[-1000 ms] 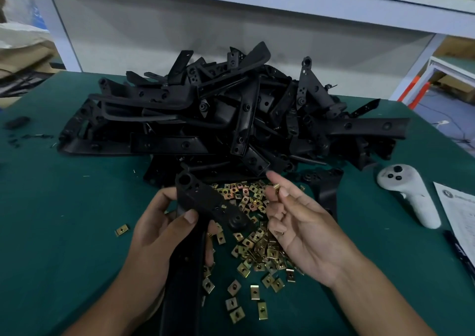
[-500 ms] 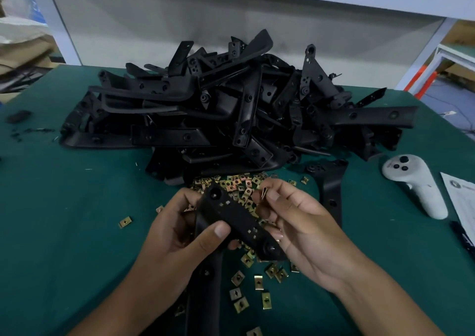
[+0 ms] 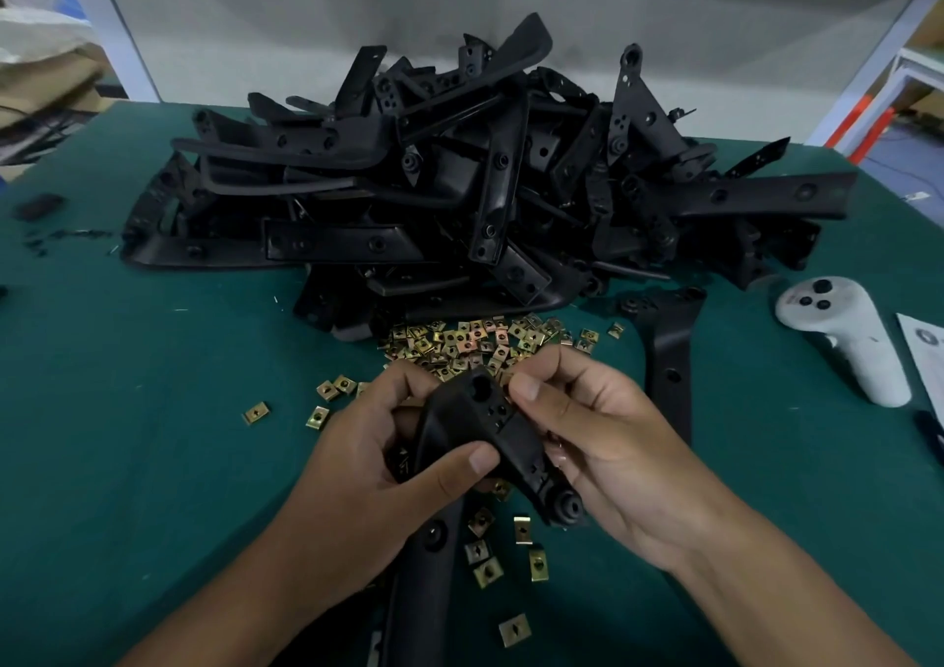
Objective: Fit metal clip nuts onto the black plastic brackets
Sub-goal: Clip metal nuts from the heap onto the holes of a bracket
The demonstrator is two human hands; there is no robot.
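Table (image 3: 127, 411), green cloth, is carrying everything. Bracket pile (image 3: 459, 181) is filling the far middle, roughly 12 o'clock from the hands, parts sticking out every way. Held bracket (image 3: 475, 431) is sitting low centre, just above the table: short head running from 11 o'clock (big hole end) to 5 o'clock (round boss end), long leg dropping toward 6 o'clock and out of view. Left hand (image 3: 368, 472) is coming in from 7 o'clock, fingers wrapping the bend, thumb pressing across the front face. Right hand (image 3: 603, 452) is coming in from 5 o'clock, fingers curling against the head's right edge, thumb tip near the hole; cannot tell whether it is pinching a nut. Clip nuts (image 3: 475, 342) are lying heaped at 12 o'clock just beyond the hands, strays scattering toward 6 and 9. White controller (image 3: 848, 339) is resting at 3 o'clock, well apart. Bare cloth is showing at 9 o'clock.
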